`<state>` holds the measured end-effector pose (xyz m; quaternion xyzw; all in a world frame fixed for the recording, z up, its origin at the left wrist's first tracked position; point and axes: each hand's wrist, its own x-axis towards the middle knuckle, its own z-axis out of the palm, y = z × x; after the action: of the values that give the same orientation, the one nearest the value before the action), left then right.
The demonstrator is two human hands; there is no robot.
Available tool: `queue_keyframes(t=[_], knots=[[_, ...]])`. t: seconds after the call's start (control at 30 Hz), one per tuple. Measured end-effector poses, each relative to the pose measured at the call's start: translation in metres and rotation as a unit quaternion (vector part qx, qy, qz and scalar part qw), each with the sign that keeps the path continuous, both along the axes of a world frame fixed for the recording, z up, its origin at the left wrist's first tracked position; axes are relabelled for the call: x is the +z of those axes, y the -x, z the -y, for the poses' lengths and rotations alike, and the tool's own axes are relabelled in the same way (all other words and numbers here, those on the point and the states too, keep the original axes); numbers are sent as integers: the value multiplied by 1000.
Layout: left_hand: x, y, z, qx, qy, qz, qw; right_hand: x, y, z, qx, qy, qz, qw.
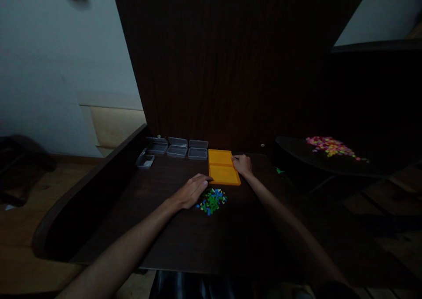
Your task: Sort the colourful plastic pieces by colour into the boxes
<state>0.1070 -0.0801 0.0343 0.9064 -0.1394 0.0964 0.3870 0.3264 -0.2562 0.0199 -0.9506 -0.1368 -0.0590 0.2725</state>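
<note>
A yellow plastic case lies opened flat on the dark wooden desk, its two shallow halves one behind the other. My left hand is at its near left corner, fingertips closed against the edge. On the opposite side, my right hand has its curled fingers on the right edge, close to the fold between the halves. Just in front of the case, beside my left fingers, is a pile of small green, blue and pale yellow pieces. The undersides of both hands are hidden.
Several clear plastic boxes with raised lids line the back left of the desk. Pink and yellow small pieces are heaped on a dark surface at right. A raised side panel bounds the left, and a tall dark panel the back.
</note>
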Motion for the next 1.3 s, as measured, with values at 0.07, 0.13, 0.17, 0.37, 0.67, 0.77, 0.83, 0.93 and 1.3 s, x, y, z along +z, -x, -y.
queue_keyframes(t=[0.07, 0.13, 0.17, 0.37, 0.67, 0.77, 0.83, 0.93, 1.3], knots=[[0, 0, 0, 2, 2, -1, 1000, 0, 0, -1, -2, 0, 0, 1000], [-2, -1, -1, 7, 6, 0, 1000, 0, -1, -1, -7, -1, -1, 1000], [-3, -2, -1, 9, 8, 2, 1000, 0, -1, -2, -10, -2, -1, 1000], [-6, -3, -1, 18, 9, 3, 1000, 0, -3, -6, -26, -12, -5, 1000], [-5, -3, -2, 30, 22, -1, 999, 2, -5, -9, -34, -21, -23, 999], [-6, -3, -3, 33, 54, -4, 998, 3, -6, -7, -31, -29, -26, 999], [-5, -4, -5, 33, 89, 3, 995, 5, -6, -6, -29, -39, -24, 999], [-4, -4, -10, 58, 136, 11, 989, 7, -3, 0, -18, -56, -16, 998], [0, 33, -9, -32, -82, -6, 996, -4, 50, 47, 88, -114, -9, 990]])
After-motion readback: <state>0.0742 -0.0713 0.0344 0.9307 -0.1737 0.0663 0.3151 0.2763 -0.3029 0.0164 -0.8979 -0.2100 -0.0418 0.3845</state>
